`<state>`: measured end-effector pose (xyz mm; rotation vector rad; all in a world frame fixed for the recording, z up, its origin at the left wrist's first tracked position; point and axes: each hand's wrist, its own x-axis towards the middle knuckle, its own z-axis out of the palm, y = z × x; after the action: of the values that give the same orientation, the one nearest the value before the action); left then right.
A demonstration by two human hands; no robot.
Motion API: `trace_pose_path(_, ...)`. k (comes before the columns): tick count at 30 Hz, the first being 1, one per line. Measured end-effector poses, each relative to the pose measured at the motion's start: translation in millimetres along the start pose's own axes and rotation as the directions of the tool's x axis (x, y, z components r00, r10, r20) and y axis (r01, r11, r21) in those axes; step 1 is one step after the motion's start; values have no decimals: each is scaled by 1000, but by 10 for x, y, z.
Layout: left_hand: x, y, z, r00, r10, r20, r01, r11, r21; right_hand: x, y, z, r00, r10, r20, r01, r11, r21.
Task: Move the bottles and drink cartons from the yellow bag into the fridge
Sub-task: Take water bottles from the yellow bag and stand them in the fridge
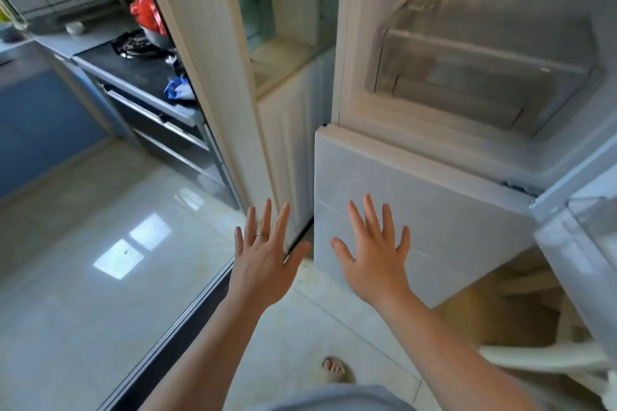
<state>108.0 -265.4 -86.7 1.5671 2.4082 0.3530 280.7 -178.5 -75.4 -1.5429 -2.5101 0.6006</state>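
The white fridge (417, 197) stands at the right with its upper compartment open, showing a clear drawer (484, 77) and frosted shelves. Its open door (581, 243) hangs at the far right edge. My left hand (263, 253) and my right hand (374, 250) are stretched out in front of me, fingers spread and empty, in front of the fridge's closed lower door. A ring sits on one finger of the left hand. A yellow shape (494, 314) shows low at the right beneath the open door; I cannot tell what it is. No bottles or cartons are clearly visible.
A pale cabinet (287, 130) stands left of the fridge, beside a sliding glass door frame (200, 77). Behind the glass lie a kitchen counter with a gas hob (137, 43) and a red bag (147, 10). A white chair part (541, 357) sits low right. My foot (335, 367) is on the tiled floor.
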Motion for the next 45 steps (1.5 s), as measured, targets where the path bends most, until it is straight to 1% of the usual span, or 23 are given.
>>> trace_pose_path(7, -1195, -219, 228, 998, 8, 69, -9, 1000, 9, -1242, -115, 413, 996, 64, 65, -63, 998, -24)
trace_pose_path(11, -1869, -263, 395, 989, -1, 150, -1, 1000, 16, -1977, -95, 587, 988, 105, 110, -100, 994, -45)
trace_pose_path(14, -2284, -239, 519, 979, -7, 202, -4, 999, 54, -2422, 4, 666, 980, 138, 147, -130, 990, -62)
trace_pose_path(18, -2713, -159, 740, 966, 36, 258, -61, 994, 90, -2951, 242, 710, 967, 180, 180, -169, 983, -76)
trace_pose_path(21, -3011, 29, 904, 952, 86, 294, -119, 988, 95, -3343, 495, 714, 954, 226, 195, -214, 973, -84)
trace_pose_path(25, -3392, 457, 1105, 926, 146, 348, -184, 980, 79, -3862, 941, 657, 938, 290, 190, -277, 956, -92)
trace_pose_path(29, -3776, 1041, 1356, 902, 214, 374, -250, 967, 50, -4412, 1503, 526, 926, 335, 175, -325, 942, -85)
trace_pose_path(33, -4211, 1793, 1695, 889, 264, 375, -298, 954, 36, -5069, 2186, 315, 917, 370, 150, -368, 929, -44)
trace_pose_path(39, -4844, 2945, 2132, 897, 298, 326, -306, 952, -26, -5997, 3177, -77, 916, 381, 123, -386, 922, 20)
trace_pose_path(42, -5048, 3442, 2295, 883, 328, 335, -342, 939, -16, -6335, 3582, -249, 905, 411, 108, -418, 907, 53)
trace_pose_path(45, -5186, 3907, 2401, 854, 375, 359, -392, 919, -27, -6573, 3932, -438, 892, 445, 77, -450, 889, 83)
